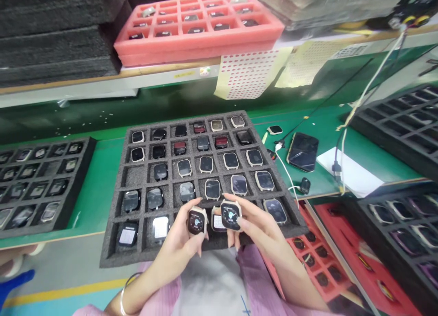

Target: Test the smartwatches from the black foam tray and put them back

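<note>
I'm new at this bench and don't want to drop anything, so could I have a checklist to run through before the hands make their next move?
1. Left hand grips the left watch: ok, fingers and thumb at its edges.
2. Right hand grips the right watch: ok, thumb at its lower corner.
3. Both screens lit: ok, each shows a dial.
4. Dials read the same time: cannot tell, digits too small.
5. Tray fully on the table: not ok, its near edge juts past the table's.
6. Phone off the tray: ok, it lies to the right.
</note>
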Tool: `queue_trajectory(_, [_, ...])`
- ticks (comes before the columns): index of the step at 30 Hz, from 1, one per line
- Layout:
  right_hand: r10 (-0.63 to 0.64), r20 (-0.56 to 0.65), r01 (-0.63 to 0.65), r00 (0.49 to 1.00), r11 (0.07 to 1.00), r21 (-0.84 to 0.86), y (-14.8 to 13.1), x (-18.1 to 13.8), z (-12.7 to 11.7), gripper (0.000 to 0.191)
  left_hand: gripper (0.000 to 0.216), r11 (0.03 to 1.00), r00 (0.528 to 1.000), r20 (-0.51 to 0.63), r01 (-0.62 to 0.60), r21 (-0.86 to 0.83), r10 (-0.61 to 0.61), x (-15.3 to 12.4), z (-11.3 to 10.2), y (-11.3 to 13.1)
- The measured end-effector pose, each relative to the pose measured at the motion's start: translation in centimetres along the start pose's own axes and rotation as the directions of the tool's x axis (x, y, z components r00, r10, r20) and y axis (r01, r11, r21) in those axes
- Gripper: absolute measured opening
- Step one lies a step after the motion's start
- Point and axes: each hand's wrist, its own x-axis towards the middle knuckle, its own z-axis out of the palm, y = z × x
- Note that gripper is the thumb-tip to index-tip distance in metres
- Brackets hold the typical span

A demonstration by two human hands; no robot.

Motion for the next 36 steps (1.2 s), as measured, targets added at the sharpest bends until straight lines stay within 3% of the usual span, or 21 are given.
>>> queue_trajectory(7, [-0.039,-0.072,0.041,0.997,0.999,0.021,0.6,0.2,-0.2,0.028,0.041,0.989,0.997,0.064,0.044,-0.142,-0.036,0.3,-0.4,0.0])
queue_trajectory(17, [-0.019,-0.128,0.017,0.992,1.000,-0.013,0.7,0.2,0.1,0.041,0.034,0.964,0.998,0.062,-0.003,-0.266,0.020,0.7,-0.3,-0.9])
queue_trajectory(24, [-0.008,-0.137,0.006,0.991,1.000,-0.018,0.5,0.1,0.5,0.041,0.033,0.988,0.997,0.075,0.018,-0.155,-0.006,0.4,-0.1,-0.1])
queue_trajectory(31, [-0.031,-0.037,0.029,0.999,0.998,-0.063,0.1,0.0,0.2,0.039,0.036,0.998,0.999,-0.034,-0.018,0.064,0.021,0.3,0.1,-0.4])
queue_trajectory(36, [-0.039,-0.047,0.033,0.998,0.993,-0.110,0.3,-0.1,0.1,0.039,0.031,0.985,1.000,0.012,-0.018,0.172,0.016,0.1,-0.5,-0.8])
